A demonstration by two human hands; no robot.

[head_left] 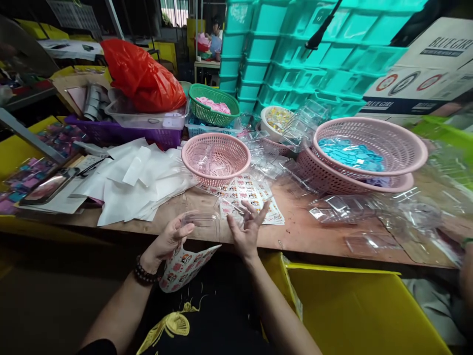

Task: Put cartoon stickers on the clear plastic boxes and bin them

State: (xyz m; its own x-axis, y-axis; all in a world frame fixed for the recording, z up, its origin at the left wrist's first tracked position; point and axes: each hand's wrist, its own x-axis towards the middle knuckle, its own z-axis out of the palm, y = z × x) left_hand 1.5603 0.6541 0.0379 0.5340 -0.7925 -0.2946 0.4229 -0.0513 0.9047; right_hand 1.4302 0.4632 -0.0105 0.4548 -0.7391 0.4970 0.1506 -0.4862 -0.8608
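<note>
My left hand (pixel 172 239), with a beaded bracelet at the wrist, is closed on a clear plastic blister shell (pixel 201 220) and a sheet of printed stickers (pixel 188 268). The sheet hangs curled below the palm, over my lap. To its right, my right hand (pixel 248 231) has its fingers spread, with nothing visibly gripped. More sticker sheets (pixel 249 190) lie on the table just beyond those fingers. Behind them stands a small pink basket (pixel 216 178) with clear plastic shells inside.
White backing sheets (pixel 144 182) pile up at left, near a phone (pixel 50 186). Stacked pink baskets (pixel 369 173) with blue pieces stand right, among loose clear shells (pixel 343 209). Turquoise crates (pixel 288 64) rise behind. Yellow bins (pixel 354 301) sit below the edge. Another person's arm (pixel 466 266) shows far right.
</note>
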